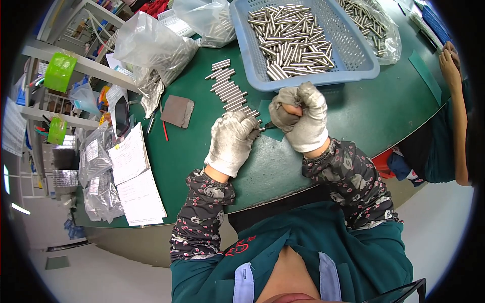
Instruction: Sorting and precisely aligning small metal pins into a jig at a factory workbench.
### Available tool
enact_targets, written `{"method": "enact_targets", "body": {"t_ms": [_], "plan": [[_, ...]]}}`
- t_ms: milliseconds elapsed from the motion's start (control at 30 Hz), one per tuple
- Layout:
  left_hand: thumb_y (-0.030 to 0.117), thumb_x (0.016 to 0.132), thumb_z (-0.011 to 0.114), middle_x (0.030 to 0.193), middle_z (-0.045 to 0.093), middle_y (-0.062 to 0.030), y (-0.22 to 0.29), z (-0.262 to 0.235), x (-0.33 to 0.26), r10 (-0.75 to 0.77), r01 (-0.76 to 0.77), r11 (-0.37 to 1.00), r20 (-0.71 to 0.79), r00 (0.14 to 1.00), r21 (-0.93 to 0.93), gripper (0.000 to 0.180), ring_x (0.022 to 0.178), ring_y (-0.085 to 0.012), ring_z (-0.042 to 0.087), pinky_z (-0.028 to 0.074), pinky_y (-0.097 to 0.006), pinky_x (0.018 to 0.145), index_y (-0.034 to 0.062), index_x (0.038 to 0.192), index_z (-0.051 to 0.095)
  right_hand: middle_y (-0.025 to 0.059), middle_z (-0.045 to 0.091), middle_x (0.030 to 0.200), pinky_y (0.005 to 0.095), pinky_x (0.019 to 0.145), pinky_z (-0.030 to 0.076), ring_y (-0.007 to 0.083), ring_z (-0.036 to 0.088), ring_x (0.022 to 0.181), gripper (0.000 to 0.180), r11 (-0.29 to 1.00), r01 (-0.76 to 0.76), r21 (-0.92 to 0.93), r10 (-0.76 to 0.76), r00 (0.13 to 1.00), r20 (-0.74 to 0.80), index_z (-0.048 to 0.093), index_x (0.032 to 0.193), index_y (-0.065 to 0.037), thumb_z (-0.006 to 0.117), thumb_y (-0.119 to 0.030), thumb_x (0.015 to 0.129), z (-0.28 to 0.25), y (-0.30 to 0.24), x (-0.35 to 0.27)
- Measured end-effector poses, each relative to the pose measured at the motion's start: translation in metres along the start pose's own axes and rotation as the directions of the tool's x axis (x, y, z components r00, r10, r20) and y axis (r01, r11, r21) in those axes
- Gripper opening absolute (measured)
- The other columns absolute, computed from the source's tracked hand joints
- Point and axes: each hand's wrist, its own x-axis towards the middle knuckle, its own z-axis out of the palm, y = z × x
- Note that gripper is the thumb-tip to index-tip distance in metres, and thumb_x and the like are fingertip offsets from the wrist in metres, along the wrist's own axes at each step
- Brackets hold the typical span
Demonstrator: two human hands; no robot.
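My left hand (232, 141), in a white work glove, is closed on a metal pin (261, 129) whose end pokes out on the right. My right hand (305, 118), in a white glove with grey-stained fingers, is closed around a small tool with a dark tip (271, 124); the grip hides most of it. That tip points at the pin, and I cannot tell whether they touch. A bare fingertip shows through the right glove. Beyond my left hand, a slanting row of steel pins (230, 92) lies side by side on the green table (273, 177).
A blue plastic basket (353, 77) full of loose pins stands at the back, beside clear bags (151, 48) of parts. Left lie a brown abrasive sheet (177, 111), a red pen (164, 126), papers (139, 187) and a phone (122, 116). Another person's arm (457, 101) rests at the right.
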Motion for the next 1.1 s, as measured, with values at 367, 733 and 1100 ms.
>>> {"method": "enact_targets", "body": {"t_ms": [367,733,1100], "plan": [[0.008,0.061,0.067,0.073,0.056,-0.0049,-0.001,0.001,-0.001,-0.030,0.030,0.999,0.034,0.999,-0.011,0.015,0.073,-0.0252,0.055,0.044,-0.037,0.064,0.0095,0.074,0.060,-0.0042,0.020,0.042,0.0239,0.040,0.018,0.0105,0.020,0.039,0.052,1.000,-0.006,-0.007,0.006,1.000,0.029,0.028,0.048,-0.014,0.042,-0.053,0.080,-0.001,-0.002,0.000],[0.002,0.062,0.067,0.075,0.057,-0.0056,-0.001,0.000,0.001,0.009,-0.008,0.999,0.032,0.999,-0.034,0.022,0.073,-0.0271,0.054,0.043,-0.036,0.065,0.0086,0.082,0.060,-0.0034,0.023,0.050,0.0236,0.044,0.020,0.0087,0.024,0.043,0.047,0.995,-0.031,-0.096,0.038,0.997,0.070,0.030,0.051,-0.010,0.049,-0.043,0.078,0.000,0.002,-0.003],[0.008,0.065,0.066,0.076,0.056,-0.0050,-0.003,0.002,-0.004,-0.025,0.025,1.000,0.003,1.000,-0.009,0.016,0.075,-0.0267,0.054,0.044,-0.037,0.065,0.0096,0.080,0.061,-0.0033,0.020,0.047,0.0239,0.043,0.018,0.0083,0.020,0.043,0.047,0.998,0.057,-0.015,-0.057,0.998,0.019,0.024,0.050,-0.013,0.043,-0.038,0.085,0.001,0.006,-0.003]]}}
